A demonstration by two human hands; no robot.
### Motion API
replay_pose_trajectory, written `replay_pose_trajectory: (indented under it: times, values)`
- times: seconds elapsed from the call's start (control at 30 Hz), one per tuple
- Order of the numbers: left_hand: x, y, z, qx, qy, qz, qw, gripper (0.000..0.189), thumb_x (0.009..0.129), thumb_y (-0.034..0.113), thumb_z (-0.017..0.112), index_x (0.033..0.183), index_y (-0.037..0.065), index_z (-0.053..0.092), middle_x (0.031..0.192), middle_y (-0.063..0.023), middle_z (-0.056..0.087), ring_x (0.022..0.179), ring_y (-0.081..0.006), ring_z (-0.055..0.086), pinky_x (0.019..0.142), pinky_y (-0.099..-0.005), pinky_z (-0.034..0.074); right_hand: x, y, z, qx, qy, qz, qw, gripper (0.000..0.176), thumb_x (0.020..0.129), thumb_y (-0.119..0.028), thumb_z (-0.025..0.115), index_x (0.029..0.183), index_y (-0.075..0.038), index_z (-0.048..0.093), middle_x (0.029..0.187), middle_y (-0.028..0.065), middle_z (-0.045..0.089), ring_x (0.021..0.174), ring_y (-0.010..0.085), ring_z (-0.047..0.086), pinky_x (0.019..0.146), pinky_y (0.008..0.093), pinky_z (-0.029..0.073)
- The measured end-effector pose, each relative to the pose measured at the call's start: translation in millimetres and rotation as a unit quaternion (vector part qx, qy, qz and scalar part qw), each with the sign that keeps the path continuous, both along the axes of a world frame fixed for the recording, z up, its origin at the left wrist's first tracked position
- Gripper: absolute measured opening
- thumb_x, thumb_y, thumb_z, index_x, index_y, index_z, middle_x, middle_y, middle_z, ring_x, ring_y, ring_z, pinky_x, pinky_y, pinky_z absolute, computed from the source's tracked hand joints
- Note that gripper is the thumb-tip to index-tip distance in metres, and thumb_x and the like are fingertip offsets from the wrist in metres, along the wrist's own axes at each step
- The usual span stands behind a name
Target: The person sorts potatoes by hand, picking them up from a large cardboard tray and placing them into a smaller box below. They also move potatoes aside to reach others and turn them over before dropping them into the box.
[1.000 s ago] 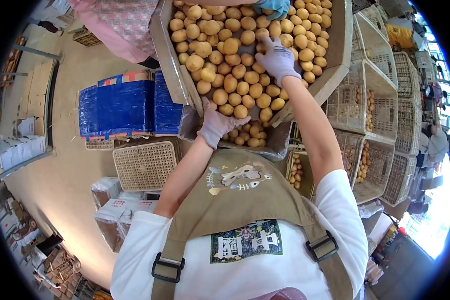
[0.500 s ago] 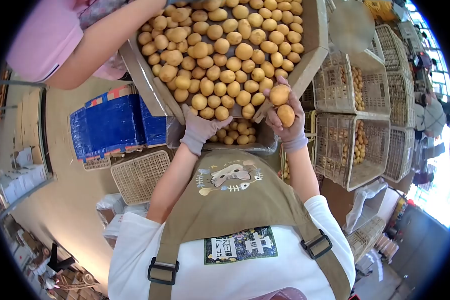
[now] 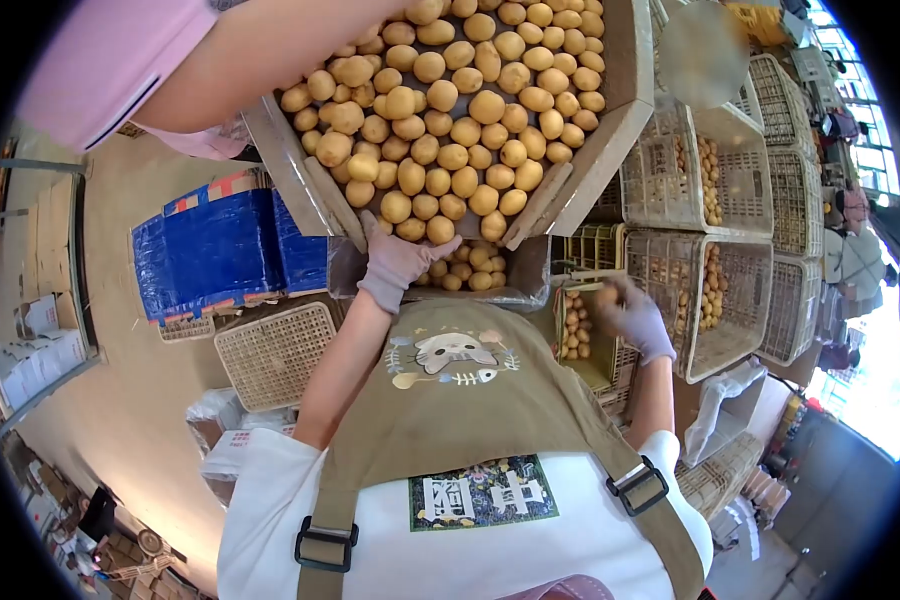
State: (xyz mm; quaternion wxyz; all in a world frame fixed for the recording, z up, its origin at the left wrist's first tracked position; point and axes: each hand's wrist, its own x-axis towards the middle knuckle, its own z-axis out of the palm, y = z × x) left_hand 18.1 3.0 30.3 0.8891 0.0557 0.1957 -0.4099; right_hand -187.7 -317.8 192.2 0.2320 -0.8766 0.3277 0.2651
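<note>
Round yellow-brown produce, like small potatoes or fruit (image 3: 452, 155), covers a sorting tray (image 3: 610, 135) with raised sides that narrows towards me. My gloved left hand (image 3: 395, 262) is at the tray's mouth, thumb and fingers spread, touching or very near the lowest pieces. Below the mouth, a lined bin (image 3: 538, 275) holds more of the same pieces. Off to the right, my gloved right hand (image 3: 635, 315) hovers over a yellow-green crate (image 3: 595, 370) with pieces in it. Motion smears its fingers, and a round piece seems to be near the fingertips.
Another person's arm (image 3: 260, 60) in a pink sleeve reaches across the tray's far left. Plastic crates (image 3: 735, 310) with produce stand stacked at right. An upturned-looking crate (image 3: 275, 355) and a blue-wrapped stack (image 3: 210, 255) are at left.
My right hand, which held two round pieces at the tray's right edge, has swung right and down over the yellow-green crate. My left hand stays in place. The other person's arm has shifted.
</note>
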Motion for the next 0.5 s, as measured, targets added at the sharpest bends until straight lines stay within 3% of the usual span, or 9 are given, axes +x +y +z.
replay_pose_trajectory:
  times: [0.07,0.13,0.17,0.2,0.23,0.27,0.33,0.4,0.5]
  values:
    - [-1.0,0.4,-2.3,0.007,0.000,-0.010,1.000,0.084,0.094,0.075,0.026,0.158,0.021,0.023,0.165,-0.0076,0.020,0.150,-0.0394,0.021,0.106,-0.0786,0.029,-33.5,-26.6,-32.8,-0.153,0.052,0.157,0.974,0.040,0.090,-0.021,0.069,0.127,-0.006,0.065,0.113,0.0157,0.072,0.090,0.0155,0.067,0.085,0.0300,0.053]
    - [0.7,-1.9,-5.3,-0.029,0.004,-0.001,1.000,0.084,0.094,0.075,0.025,0.158,0.021,0.023,0.165,-0.0071,0.020,0.151,-0.0385,0.019,0.107,-0.0783,0.029,20.8,-2.9,-19.3,-0.031,-0.233,0.027,0.972,0.031,0.091,-0.020,0.069,0.117,-0.004,0.068,0.095,0.0140,0.073,0.081,0.0166,0.067,0.078,0.0317,0.054]
    - [-0.5,-0.8,-7.0,-0.064,0.010,0.008,0.998,0.085,0.094,0.076,0.025,0.158,0.022,0.023,0.165,-0.0071,0.020,0.151,-0.0385,0.019,0.107,-0.0785,0.029,63.2,12.0,-2.9,0.002,-0.299,0.041,0.953,0.016,0.090,-0.014,0.068,0.100,-0.001,0.070,0.089,0.0187,0.069,0.083,0.0332,0.069,0.074,0.0392,0.053]
    - [-0.7,0.1,-6.3,-0.047,0.006,0.000,0.999,0.085,0.093,0.077,0.025,0.159,0.022,0.022,0.165,-0.0072,0.020,0.150,-0.0390,0.020,0.106,-0.0787,0.029,101.0,34.2,10.6,0.002,-0.366,0.042,0.930,0.014,0.092,-0.015,0.066,0.097,-0.001,0.068,0.086,0.0195,0.066,0.082,0.0339,0.067,0.072,0.0405,0.052]
    - [-0.9,0.9,-5.5,-0.031,0.002,-0.008,0.999,0.086,0.092,0.078,0.024,0.159,0.023,0.022,0.165,-0.0073,0.020,0.150,-0.0395,0.022,0.106,-0.0789,0.029,135.7,40.6,12.3,-0.038,-0.347,0.064,0.935,0.018,0.093,-0.019,0.065,0.103,-0.004,0.067,0.092,0.0172,0.067,0.087,0.0348,0.067,0.076,0.0406,0.052]
    - [-1.5,1.3,-4.3,-0.036,0.005,-0.010,0.999,0.086,0.092,0.078,0.024,0.158,0.023,0.023,0.165,-0.0074,0.020,0.150,-0.0398,0.022,0.106,-0.0788,0.029,171.0,48.3,8.3,-0.044,-0.420,0.099,0.901,0.026,0.094,-0.024,0.063,0.114,-0.008,0.065,0.102,0.0145,0.068,0.095,0.0355,0.066,0.082,0.0412,0.052]
    - [-0.6,2.0,-1.3,-0.047,0.007,-0.009,0.999,0.086,0.092,0.078,0.024,0.158,0.023,0.023,0.165,-0.0075,0.020,0.149,-0.0405,0.023,0.106,-0.0787,0.030,243.0,45.4,-17.1,-0.122,-0.391,0.158,0.898,0.037,0.096,-0.023,0.056,0.131,-0.012,0.058,0.119,0.0122,0.066,0.110,0.0344,0.063,0.091,0.0444,0.051]
    - [0.7,-0.1,3.9,-0.015,0.022,-0.008,1.000,0.086,0.092,0.078,0.023,0.158,0.022,0.023,0.164,-0.0098,0.021,0.148,-0.0420,0.024,0.105,-0.0782,0.032,305.4,34.7,-54.4,-0.209,-0.276,0.197,0.917,0.047,0.093,-0.031,0.062,0.135,-0.011,0.053,0.126,0.0137,0.066,0.112,0.0357,0.064,0.093,0.0439,0.051]
    - [0.2,-1.5,8.9,0.021,0.011,0.003,1.000,0.088,0.093,0.077,0.030,0.158,0.019,0.020,0.162,-0.0119,0.023,0.147,-0.0450,0.026,0.101,-0.0773,0.038,349.7,51.8,-39.1,-0.256,-0.039,0.206,0.944,0.055,0.087,-0.038,0.065,0.135,-0.013,0.053,0.128,0.0155,0.065,0.117,0.0336,0.064,0.095,0.0417,0.051]
